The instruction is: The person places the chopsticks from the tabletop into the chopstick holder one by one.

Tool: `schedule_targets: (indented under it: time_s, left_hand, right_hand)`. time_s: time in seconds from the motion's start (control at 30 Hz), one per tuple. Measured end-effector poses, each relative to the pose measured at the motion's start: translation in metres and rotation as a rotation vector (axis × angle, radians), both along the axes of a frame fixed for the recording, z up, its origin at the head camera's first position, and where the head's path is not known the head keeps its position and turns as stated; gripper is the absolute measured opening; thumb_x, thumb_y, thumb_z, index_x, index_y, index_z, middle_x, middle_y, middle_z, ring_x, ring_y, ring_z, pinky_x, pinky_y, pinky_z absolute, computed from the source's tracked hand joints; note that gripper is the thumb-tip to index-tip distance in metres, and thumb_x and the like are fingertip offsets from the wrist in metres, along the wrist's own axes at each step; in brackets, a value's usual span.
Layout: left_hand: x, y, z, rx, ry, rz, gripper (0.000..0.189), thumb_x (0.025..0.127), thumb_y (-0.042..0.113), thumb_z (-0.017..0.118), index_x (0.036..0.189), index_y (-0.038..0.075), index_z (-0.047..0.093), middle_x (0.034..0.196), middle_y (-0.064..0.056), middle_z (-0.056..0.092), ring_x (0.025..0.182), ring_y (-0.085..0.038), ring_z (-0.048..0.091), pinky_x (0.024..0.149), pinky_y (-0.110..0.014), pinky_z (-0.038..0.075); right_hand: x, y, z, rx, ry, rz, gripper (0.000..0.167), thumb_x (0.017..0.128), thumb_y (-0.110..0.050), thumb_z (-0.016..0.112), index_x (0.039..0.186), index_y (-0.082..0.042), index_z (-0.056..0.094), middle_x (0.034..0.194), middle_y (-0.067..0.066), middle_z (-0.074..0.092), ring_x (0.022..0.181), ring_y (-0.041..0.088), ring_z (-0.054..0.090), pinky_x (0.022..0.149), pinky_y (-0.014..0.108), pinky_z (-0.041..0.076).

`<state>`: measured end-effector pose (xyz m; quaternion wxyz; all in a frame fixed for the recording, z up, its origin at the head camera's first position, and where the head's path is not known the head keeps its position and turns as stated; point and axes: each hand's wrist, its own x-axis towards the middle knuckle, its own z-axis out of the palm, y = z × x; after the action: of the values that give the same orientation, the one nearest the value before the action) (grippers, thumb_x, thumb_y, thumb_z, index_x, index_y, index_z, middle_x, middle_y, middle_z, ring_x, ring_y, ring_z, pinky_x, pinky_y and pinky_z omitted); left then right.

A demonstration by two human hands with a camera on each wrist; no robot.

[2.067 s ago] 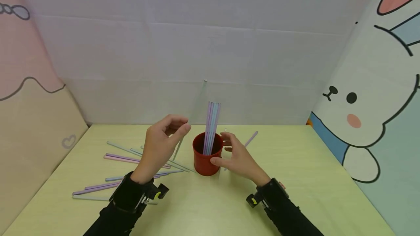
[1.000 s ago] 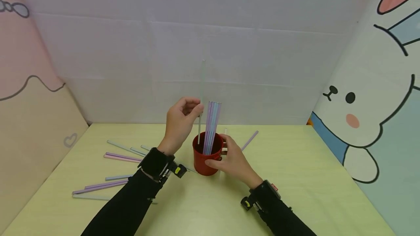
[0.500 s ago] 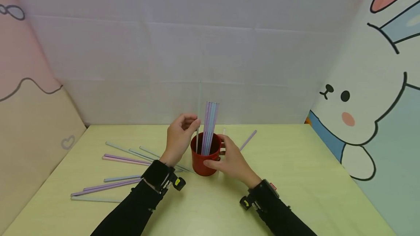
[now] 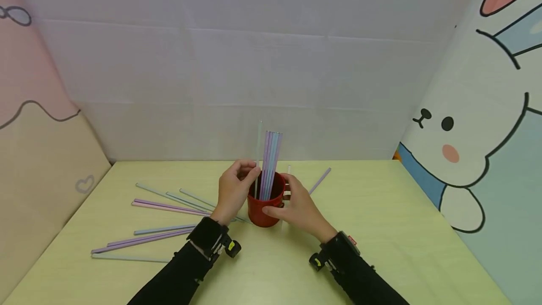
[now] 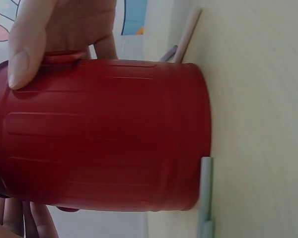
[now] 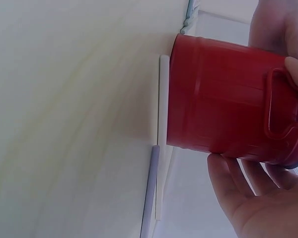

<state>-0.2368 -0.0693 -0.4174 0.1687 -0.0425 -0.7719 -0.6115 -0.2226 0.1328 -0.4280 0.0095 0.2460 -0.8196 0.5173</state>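
Observation:
A small red bucket (image 4: 261, 215) with a side handle (image 6: 272, 106) stands upright on the table. Inside it is a bundle of purple and pale blue straws (image 4: 271, 159). My left hand (image 4: 235, 191) pinches a pale green straw (image 4: 259, 140) between thumb and fingers at the bucket's left rim. That straw is near upright, its lower part inside the bucket. Around the bucket's right side curl the fingers of my right hand (image 4: 304, 208), the thumb across its front. In the left wrist view the red wall (image 5: 104, 134) fills much of the picture.
Several loose straws in green, blue, purple and pink lie to the left, among them a purple pair (image 4: 144, 239) and a green one (image 4: 127, 258). Right of the bucket lie a purple straw (image 4: 320, 181) and a whitish one (image 6: 163, 109). A pale wall sheet (image 4: 262, 69) closes off the back.
My left hand has carried the green straw from left of the bucket to above it, then lowered it inside. My right hand has closed in on the bucket and now stays there.

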Motion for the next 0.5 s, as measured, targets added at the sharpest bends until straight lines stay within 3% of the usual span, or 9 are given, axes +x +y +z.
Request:
schedule_targets:
  time_s: [0.13,0.33,0.5]
  left_hand:
    - [-0.0001,-0.0016,-0.0058,0.009,0.005,-0.006,0.026,0.101,0.027,0.076,0.118,0.007,0.073,0.105,-0.005,0.076,0.098,-0.021,0.071,0.086,-0.029,0.059]
    - [-0.0014,-0.0024,-0.0103,0.001,0.017,-0.009,0.017,0.101,0.027,0.076,0.113,0.015,0.074,0.105,-0.004,0.076,0.098,-0.020,0.072,0.085,-0.031,0.060]
    - [-0.0032,-0.0033,-0.0117,0.003,0.021,-0.006,0.022,0.101,0.025,0.076,0.117,0.010,0.075,0.107,-0.004,0.076,0.098,-0.020,0.072,0.084,-0.027,0.059]
  right_hand:
    - [-0.0011,-0.0014,-0.0013,0.007,0.002,-0.004,0.086,0.083,-0.019,0.093,0.153,-0.005,0.046,0.141,0.009,0.061,0.124,0.028,0.063,0.098,0.042,0.060]
    - [-0.0021,-0.0024,-0.0038,0.019,0.000,-0.009,0.086,0.083,-0.019,0.092,0.154,-0.006,0.045,0.142,0.009,0.061,0.124,0.028,0.063,0.098,0.041,0.061]
    - [-0.0022,-0.0026,-0.0044,0.019,0.003,-0.009,0.085,0.084,-0.019,0.092,0.154,-0.005,0.045,0.142,0.009,0.061,0.125,0.028,0.063,0.099,0.041,0.060]
